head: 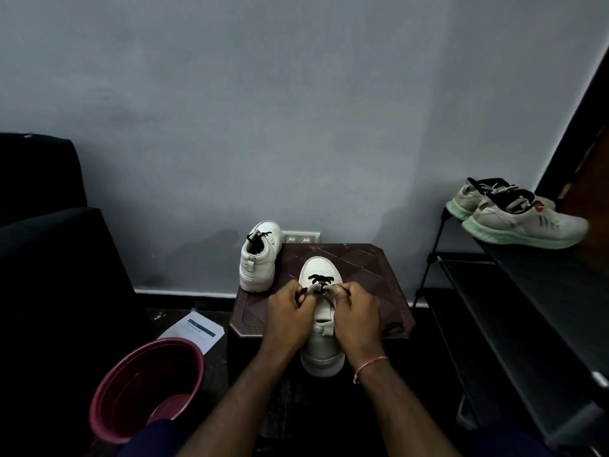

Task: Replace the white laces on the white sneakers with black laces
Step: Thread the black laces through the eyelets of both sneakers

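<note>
We are looking down at a small dark table (372,275) standing against a grey wall. The near sneaker (321,338) is lying on it lengthwise, toe toward the wall and heel hanging over the front edge toward us. A black lace (318,278) is crossing the eyelets nearest the toe; the eyelets below it are hiding under the fingers.

The left hand (290,311) is gripping the sneaker's left side, and the right hand (354,313) is gripping its right side. The fingers of both hands are curling inward, with thumb and forefinger pinching together at the eyelet flaps just below the laced part. We cannot tell whether a lace end is sitting between the fingertips. A pale thread band (369,366) is circling the right wrist.

The second sneaker (258,258) is standing at the table's far left corner, heel toward us, with a bit of black lace showing at its collar. It is sitting just beside the near sneaker, not touching it.

A red tub (131,374) is resting on the floor to the left, with a printed sheet of paper (194,331) lying between it and the table. A black rack (527,291) is standing to the right, carrying a pair of pale running shoes (520,219) with green soles on its top shelf.
</note>
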Demonstrator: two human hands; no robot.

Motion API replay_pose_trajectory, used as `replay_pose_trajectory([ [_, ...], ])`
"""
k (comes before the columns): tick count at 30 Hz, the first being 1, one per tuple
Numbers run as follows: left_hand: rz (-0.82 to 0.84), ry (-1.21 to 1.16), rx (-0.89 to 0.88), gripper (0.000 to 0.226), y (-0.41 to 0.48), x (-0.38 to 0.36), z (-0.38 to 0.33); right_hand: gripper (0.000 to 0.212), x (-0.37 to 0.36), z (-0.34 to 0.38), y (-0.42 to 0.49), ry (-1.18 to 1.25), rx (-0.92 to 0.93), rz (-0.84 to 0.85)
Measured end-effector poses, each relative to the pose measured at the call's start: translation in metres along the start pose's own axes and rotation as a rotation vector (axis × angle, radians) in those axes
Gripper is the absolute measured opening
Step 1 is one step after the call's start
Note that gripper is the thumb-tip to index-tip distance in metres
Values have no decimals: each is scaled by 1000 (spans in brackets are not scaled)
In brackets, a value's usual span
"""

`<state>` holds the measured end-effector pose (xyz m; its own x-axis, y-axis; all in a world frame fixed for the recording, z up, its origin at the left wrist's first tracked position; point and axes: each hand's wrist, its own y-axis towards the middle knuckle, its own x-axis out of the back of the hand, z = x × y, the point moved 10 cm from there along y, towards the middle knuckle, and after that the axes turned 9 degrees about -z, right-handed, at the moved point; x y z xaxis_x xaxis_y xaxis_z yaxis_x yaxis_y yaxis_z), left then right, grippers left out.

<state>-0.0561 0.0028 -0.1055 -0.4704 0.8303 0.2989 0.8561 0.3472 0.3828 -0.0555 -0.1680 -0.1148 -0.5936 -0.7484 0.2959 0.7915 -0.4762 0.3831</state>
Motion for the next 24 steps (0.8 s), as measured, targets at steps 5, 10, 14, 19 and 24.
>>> replay_pose_trajectory([
  [5,63,-78,90,35,0,-6,11,13,4,-1,1,92,-28,43],
  [10,-3,20,77,37,9,3,4,23,7,-2,14,67,-136,87],
  [14,116,-39,157,37,24,-1,-21,35,2,20,18,85,-300,335],
  [19,494,147,-163,23,-17,-12,-102,52,0,36,-16,276,-630,645],
  [24,745,357,-391,22,-60,-15,-115,19,6,45,-24,573,-620,648],
])
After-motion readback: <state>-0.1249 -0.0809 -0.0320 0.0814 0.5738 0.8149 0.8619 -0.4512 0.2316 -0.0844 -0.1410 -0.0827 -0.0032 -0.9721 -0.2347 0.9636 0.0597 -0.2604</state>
